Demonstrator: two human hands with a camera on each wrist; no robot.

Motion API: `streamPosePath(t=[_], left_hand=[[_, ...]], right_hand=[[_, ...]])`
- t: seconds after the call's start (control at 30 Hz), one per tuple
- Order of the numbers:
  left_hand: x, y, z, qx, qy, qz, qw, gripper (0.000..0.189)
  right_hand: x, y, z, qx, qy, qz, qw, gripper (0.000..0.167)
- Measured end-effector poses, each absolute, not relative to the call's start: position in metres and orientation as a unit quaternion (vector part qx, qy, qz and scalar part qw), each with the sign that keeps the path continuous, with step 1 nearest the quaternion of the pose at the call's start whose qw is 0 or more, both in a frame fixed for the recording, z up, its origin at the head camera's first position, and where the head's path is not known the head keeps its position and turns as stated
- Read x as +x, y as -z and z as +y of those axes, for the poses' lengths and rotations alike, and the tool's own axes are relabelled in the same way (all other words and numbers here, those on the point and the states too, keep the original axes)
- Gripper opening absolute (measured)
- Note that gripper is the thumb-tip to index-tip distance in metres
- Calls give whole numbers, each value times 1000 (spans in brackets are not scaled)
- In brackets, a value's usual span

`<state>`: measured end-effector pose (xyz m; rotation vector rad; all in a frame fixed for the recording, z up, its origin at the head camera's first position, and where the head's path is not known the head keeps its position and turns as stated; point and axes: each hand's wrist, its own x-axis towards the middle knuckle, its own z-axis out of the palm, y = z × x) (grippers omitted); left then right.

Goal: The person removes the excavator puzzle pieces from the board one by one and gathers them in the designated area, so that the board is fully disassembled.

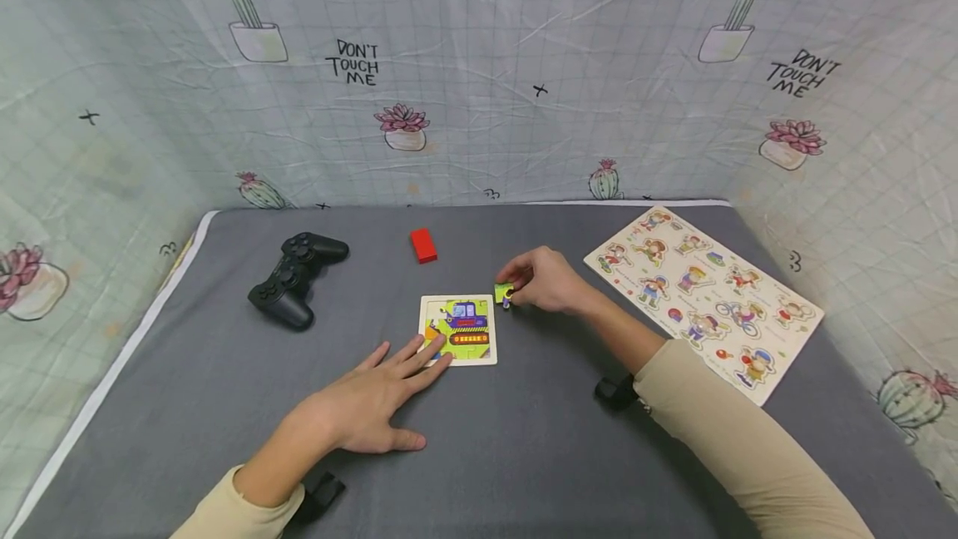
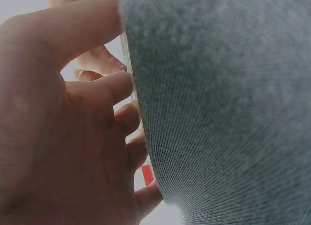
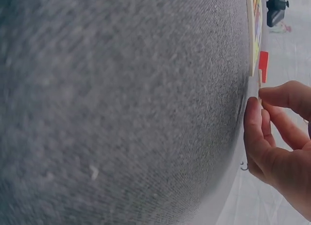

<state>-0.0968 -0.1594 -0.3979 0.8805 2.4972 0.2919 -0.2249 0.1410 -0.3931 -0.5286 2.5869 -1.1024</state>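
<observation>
A small square jigsaw puzzle with a purple bulldozer picture in a pale frame lies mid-table. My left hand is spread palm down, and its fingertips rest on the puzzle's lower left part. Just off the upper right edge of the frame, my right hand pinches a green puzzle piece between thumb and fingers. In the right wrist view the pinching fingers are low over the cloth, close to the frame's end. The left wrist view shows the extended fingers, but the puzzle surface is hidden there.
A black game controller lies to the left. Behind the puzzle is a red block. A large wooden board with cartoon children figures lies at an angle on the right, partly beneath my right forearm. A patterned cloth hangs behind the table.
</observation>
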Motion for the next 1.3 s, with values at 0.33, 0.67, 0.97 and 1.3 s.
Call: streamPosePath(t=[0.33, 0.67, 0.97, 1.3], left_hand=[[-94, 399, -158, 328, -113, 909, 230, 100], [-92, 399, -158, 325, -114, 911, 229, 100], [-94, 399, -157, 329, -115, 909, 230, 100], [-95, 397, -159, 323, -115, 911, 228, 100]], right_hand=[[-223, 396, 144, -186, 323, 918, 134, 26], [-222, 395, 141, -190, 307, 923, 129, 24], [-224, 395, 143, -188, 306, 924, 131, 25], [-227, 396, 142, -180, 320, 919, 144, 27]])
